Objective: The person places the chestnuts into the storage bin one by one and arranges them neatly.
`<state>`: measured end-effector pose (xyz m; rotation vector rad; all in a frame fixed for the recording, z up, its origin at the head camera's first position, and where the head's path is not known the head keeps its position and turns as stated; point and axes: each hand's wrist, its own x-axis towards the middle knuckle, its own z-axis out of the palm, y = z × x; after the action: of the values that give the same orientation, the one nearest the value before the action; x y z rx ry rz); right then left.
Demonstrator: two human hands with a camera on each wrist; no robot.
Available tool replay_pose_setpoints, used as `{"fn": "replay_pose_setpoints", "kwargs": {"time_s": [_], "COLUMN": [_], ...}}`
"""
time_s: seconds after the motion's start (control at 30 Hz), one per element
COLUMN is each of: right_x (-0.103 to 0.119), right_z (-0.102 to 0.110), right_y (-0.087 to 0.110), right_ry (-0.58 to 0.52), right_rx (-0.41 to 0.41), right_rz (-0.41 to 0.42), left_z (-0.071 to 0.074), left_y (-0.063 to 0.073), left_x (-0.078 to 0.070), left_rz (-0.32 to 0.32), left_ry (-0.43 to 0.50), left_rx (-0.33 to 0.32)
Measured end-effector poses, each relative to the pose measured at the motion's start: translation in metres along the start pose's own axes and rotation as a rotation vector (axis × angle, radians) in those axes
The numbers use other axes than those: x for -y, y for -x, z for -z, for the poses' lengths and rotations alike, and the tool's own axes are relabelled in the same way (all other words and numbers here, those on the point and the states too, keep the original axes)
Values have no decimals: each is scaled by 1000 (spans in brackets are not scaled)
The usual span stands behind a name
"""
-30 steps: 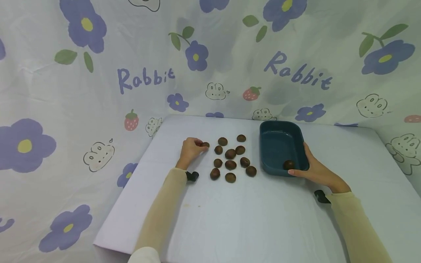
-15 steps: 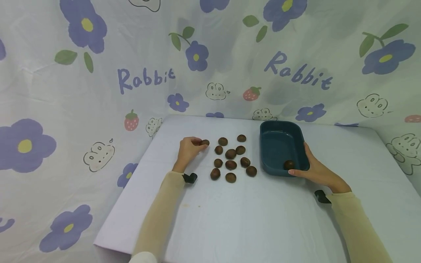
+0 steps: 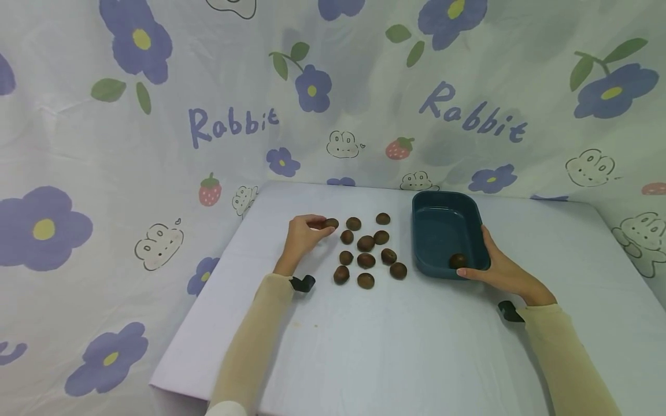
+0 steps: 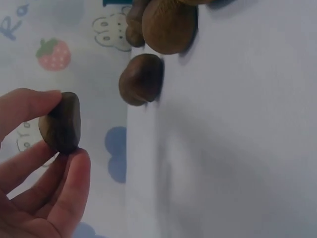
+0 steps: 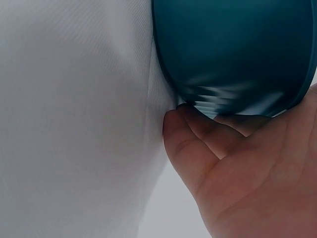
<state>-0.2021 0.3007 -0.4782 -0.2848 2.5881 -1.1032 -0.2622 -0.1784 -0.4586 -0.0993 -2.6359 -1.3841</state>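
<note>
My left hand (image 3: 303,238) pinches a brown chestnut (image 4: 62,122) between thumb and fingertips, and the left wrist view shows it raised off the table. To its right, several loose chestnuts (image 3: 366,261) lie scattered on the white cloth. A deep teal rectangular dish (image 3: 442,222) stands right of them, with one chestnut (image 3: 458,261) inside at the near end. My right hand (image 3: 507,271) grips the dish's near right corner, thumb over the near rim and fingers along the right side. In the right wrist view the fingers (image 5: 185,148) touch the dish's wall.
A white cloth covers the table (image 3: 333,358), whose left edge slants towards the near left corner. Behind and to the left hangs a curtain (image 3: 234,69) printed with flowers and rabbits.
My left hand has picked the chestnut up from the cloth and shifted slightly to the right with it. The right hand and the dish stay in place.
</note>
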Motion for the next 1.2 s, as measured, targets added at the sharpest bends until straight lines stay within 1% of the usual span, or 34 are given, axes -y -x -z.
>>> {"fn": "replay_pose_setpoints", "kwargs": {"time_s": [0.13,0.37,0.57,0.73,0.87,1.03,1.2], "right_x": [-1,0,0,2,2,0,-2], "right_z": [0,0,-1,-1,0,0,0], "right_y": [0,0,0,1,0,-1,-1], "right_ry": [8,4,11,10,12,16,13], "right_rx": [-1,-6,0,-3,-7,-8,-7], "right_rz": [-2,7,-4,-2,1,-7,-11], "left_z": [-2,-5,-8,-11,-15,-20,-24], "left_y": [2,6,10,12,14,14,15], "left_x": [-4,-12,-20,-27,-33,-39,-47], "left_rz": [-22,-41,-63,-75,-99,-115,-124], "left_ry": [25,87,128,149,164,164,205], "left_rx": [10,34,58,83,105,122,159]}}
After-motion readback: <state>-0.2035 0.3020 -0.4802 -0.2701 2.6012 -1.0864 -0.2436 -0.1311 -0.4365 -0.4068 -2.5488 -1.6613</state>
